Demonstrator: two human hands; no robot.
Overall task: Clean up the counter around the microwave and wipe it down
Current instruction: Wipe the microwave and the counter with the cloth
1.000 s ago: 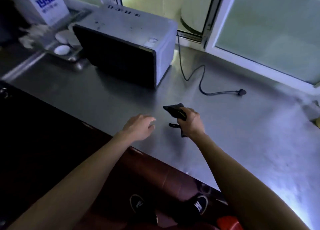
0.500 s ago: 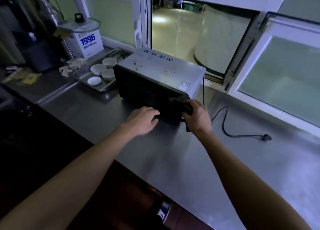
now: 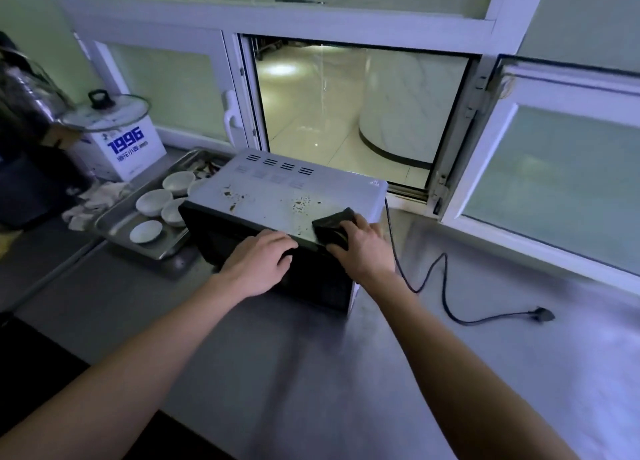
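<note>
The grey microwave (image 3: 277, 196) stands on the steel counter (image 3: 311, 373), with brown stains on its top. A dark cloth (image 3: 329, 222) lies on the top's front right corner. My right hand (image 3: 365, 248) holds this cloth down on the top, thumb at the cloth's near edge. My left hand (image 3: 259, 264) rests against the microwave's upper front edge with loosely curled fingers and holds nothing.
Left of the microwave a steel tray (image 3: 114, 225) carries several white bowls, next to a crumpled white rag (image 3: 93, 200). Behind them a white box (image 3: 128, 148) bears a glass lid. The unplugged cord (image 3: 446, 286) and plug (image 3: 542, 314) lie to the right. A window hatch (image 3: 346, 113) stands open behind.
Both hands rose from the counter to the microwave. The right hand carried the cloth onto the top's front right corner, and the left hand reached the upper front edge.
</note>
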